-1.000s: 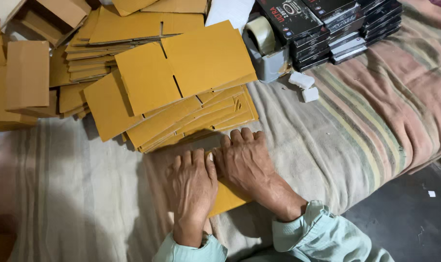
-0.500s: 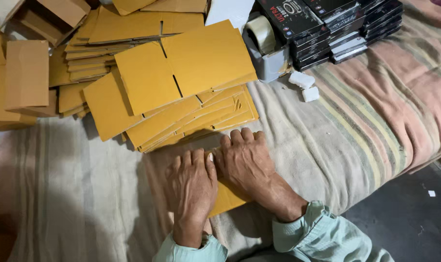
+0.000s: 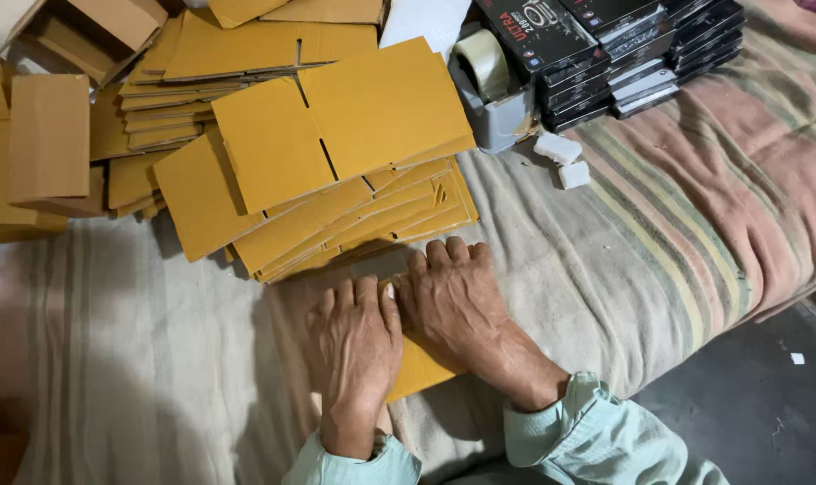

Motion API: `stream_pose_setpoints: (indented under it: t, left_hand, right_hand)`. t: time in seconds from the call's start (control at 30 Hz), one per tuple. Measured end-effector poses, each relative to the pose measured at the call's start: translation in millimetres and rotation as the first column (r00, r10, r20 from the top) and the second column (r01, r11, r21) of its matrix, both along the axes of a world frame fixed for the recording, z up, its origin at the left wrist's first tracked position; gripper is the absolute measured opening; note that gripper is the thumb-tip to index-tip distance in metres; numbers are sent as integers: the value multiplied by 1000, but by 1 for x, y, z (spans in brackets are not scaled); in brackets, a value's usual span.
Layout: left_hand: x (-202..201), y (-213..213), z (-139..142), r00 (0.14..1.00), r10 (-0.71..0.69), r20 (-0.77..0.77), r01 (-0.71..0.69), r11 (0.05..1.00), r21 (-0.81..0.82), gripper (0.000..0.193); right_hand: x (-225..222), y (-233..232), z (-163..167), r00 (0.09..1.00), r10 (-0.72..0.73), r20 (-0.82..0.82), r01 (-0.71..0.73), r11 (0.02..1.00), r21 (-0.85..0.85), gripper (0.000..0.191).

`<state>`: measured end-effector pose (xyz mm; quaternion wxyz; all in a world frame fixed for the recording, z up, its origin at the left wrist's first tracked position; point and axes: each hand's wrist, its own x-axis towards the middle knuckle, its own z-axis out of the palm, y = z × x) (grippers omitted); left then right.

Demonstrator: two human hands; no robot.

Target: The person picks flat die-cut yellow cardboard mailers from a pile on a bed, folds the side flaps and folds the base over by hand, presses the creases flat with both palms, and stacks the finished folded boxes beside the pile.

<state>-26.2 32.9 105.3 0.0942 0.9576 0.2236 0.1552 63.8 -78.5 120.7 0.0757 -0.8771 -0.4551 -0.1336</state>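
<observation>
My left hand (image 3: pixel 354 346) and my right hand (image 3: pixel 457 301) lie flat, side by side, palms down on a yellow-brown cardboard piece (image 3: pixel 421 368) on the striped cloth (image 3: pixel 623 224). Most of that piece is hidden under the hands; only its near corner shows. Just beyond my fingertips lies a fanned stack of flat yellow-brown cardboard blanks (image 3: pixel 336 180). Both sleeves are pale green.
More flat blanks and folded cartons (image 3: pixel 49 135) are piled at the left and back. A grey tape dispenser (image 3: pixel 489 90) stands beside stacks of black boxes (image 3: pixel 623 54). Two small white blocks (image 3: pixel 565 160) lie near it. The bed edge drops to dark floor (image 3: pixel 767 395) at right.
</observation>
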Motion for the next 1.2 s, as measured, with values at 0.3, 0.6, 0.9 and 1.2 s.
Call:
stream_pose_setpoints:
  t: [0.3, 0.6, 0.9, 1.2]
  left_hand:
    - [-1, 0, 1, 999, -12, 31, 12, 1000, 23, 31]
    - [0, 1, -4, 999, -3, 39, 1, 999, 39, 28]
    - [0, 3, -5, 996, -18, 88, 16, 999, 29, 18]
    - [4, 5, -8, 994, -93, 60, 93, 996, -1, 15]
  right_hand:
    - [0, 0, 5, 999, 6, -46, -5, 1000, 14, 40]
    - [4, 1, -7, 1000, -7, 8, 6, 996, 91, 32]
    - [8, -1, -11, 1000, -29, 10, 27, 988, 149, 21]
    - [6, -1, 2, 952, 289, -97, -266, 943, 200, 25]
